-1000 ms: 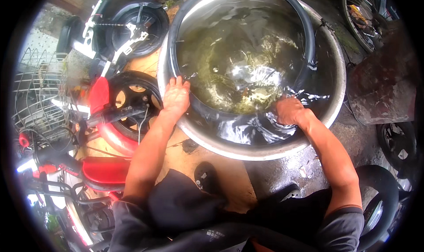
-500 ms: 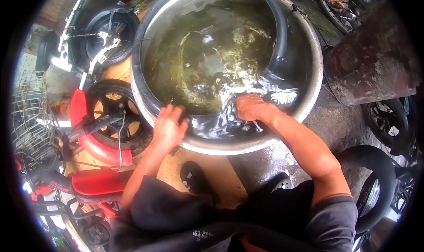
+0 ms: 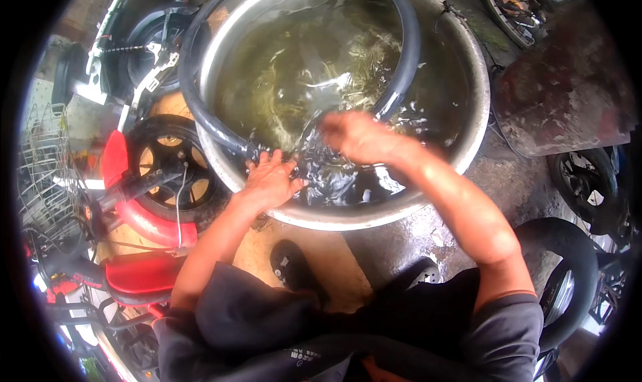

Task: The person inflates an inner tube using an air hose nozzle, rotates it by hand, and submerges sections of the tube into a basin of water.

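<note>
A black inflated inner tube (image 3: pixel 404 64) lies across a wide round metal basin (image 3: pixel 478 108) of murky greenish water. Its near part dips below the surface, and its left side reaches over the rim. My left hand (image 3: pixel 271 180) is at the near-left rim with fingers spread, beside the spot where the tube enters the water. Over the middle of the near water, my right hand (image 3: pixel 358 138) is smeared by motion close to the tube's right side. Its fingers are too blurred to read. Ripples and splashes surround both hands.
To the left are a red seat (image 3: pixel 144 278), a spoked black wheel (image 3: pixel 170 164) and a wire basket (image 3: pixel 50 174). A dirty reddish container (image 3: pixel 562 94) stands at the right, above a thick black tyre (image 3: pixel 578 275). My feet are just below the basin.
The tube has shifted left, its left side now further over the rim. My right hand has moved left and away from me; my left hand has shifted slightly right with fingers spreading.
</note>
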A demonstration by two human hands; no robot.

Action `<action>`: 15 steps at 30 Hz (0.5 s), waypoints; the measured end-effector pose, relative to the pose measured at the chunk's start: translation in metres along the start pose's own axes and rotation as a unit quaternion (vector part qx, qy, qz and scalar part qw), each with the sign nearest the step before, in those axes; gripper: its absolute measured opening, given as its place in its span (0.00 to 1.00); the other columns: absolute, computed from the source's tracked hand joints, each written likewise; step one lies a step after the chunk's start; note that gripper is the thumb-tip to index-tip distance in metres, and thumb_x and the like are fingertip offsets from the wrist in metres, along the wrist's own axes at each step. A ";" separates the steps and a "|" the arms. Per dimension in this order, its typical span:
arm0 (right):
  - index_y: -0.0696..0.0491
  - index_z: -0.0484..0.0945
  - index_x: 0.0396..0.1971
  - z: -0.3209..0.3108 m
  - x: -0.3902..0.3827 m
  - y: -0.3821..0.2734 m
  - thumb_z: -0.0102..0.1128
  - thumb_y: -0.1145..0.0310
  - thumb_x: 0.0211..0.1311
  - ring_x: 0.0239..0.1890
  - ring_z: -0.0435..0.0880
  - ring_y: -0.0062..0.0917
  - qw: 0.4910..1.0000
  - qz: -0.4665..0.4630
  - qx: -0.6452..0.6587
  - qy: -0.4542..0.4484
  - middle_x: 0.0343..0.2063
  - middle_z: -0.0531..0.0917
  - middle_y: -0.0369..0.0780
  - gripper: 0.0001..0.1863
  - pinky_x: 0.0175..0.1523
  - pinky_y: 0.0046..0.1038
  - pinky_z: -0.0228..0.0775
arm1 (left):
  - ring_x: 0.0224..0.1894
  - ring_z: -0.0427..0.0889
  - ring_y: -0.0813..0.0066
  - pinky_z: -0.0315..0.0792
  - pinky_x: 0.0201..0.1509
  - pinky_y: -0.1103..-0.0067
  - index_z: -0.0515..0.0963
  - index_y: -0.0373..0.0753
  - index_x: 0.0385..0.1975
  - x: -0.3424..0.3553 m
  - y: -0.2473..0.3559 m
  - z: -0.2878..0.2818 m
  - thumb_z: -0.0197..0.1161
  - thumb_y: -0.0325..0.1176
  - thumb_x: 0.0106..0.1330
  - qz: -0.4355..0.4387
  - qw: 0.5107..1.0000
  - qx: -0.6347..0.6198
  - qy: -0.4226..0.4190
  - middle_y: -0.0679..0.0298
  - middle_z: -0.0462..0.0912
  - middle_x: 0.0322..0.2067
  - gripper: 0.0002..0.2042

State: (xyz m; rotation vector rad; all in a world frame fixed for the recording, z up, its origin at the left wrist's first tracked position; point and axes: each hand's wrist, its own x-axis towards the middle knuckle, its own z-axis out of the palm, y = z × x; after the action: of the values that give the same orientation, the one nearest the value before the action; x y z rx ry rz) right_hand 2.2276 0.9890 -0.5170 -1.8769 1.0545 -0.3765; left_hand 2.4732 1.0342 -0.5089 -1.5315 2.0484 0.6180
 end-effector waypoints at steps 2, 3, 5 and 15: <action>0.56 0.78 0.53 -0.035 -0.003 0.007 0.58 0.69 0.61 0.55 0.78 0.46 0.945 0.006 -0.283 0.165 0.52 0.82 0.49 0.20 0.60 0.42 0.71 | 0.74 0.49 0.33 0.46 0.74 0.41 0.64 0.48 0.71 0.005 -0.009 -0.003 0.54 0.60 0.69 -0.009 0.999 0.043 -0.022 0.40 0.54 0.72 0.34; 0.55 0.79 0.50 -0.053 -0.006 0.013 0.59 0.70 0.57 0.59 0.75 0.43 0.904 0.076 -0.389 0.163 0.56 0.78 0.48 0.19 0.59 0.44 0.70 | 0.74 0.50 0.33 0.46 0.73 0.41 0.64 0.49 0.71 0.008 -0.014 -0.004 0.54 0.60 0.69 -0.014 0.997 0.065 -0.035 0.40 0.54 0.72 0.34; 0.56 0.78 0.51 -0.075 -0.018 0.032 0.58 0.69 0.62 0.63 0.72 0.41 0.863 0.098 -0.448 0.210 0.60 0.74 0.49 0.18 0.61 0.44 0.68 | 0.74 0.50 0.35 0.46 0.74 0.41 0.65 0.52 0.71 0.014 -0.024 -0.008 0.56 0.59 0.69 -0.019 0.995 0.092 -0.039 0.41 0.55 0.72 0.33; 0.55 0.72 0.61 -0.070 -0.039 0.135 0.52 0.70 0.66 0.65 0.72 0.42 0.919 0.059 -0.356 0.157 0.61 0.76 0.48 0.24 0.69 0.38 0.64 | 0.77 0.48 0.45 0.43 0.75 0.43 0.59 0.47 0.73 0.038 -0.051 -0.007 0.56 0.49 0.70 -0.060 0.988 0.143 0.004 0.49 0.57 0.73 0.33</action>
State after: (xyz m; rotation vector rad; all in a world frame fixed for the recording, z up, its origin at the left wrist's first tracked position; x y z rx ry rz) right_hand 2.0915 0.9513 -0.5863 -2.4211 1.6773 -0.2398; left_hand 2.5124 0.9884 -0.5304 -1.4742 1.9366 0.2595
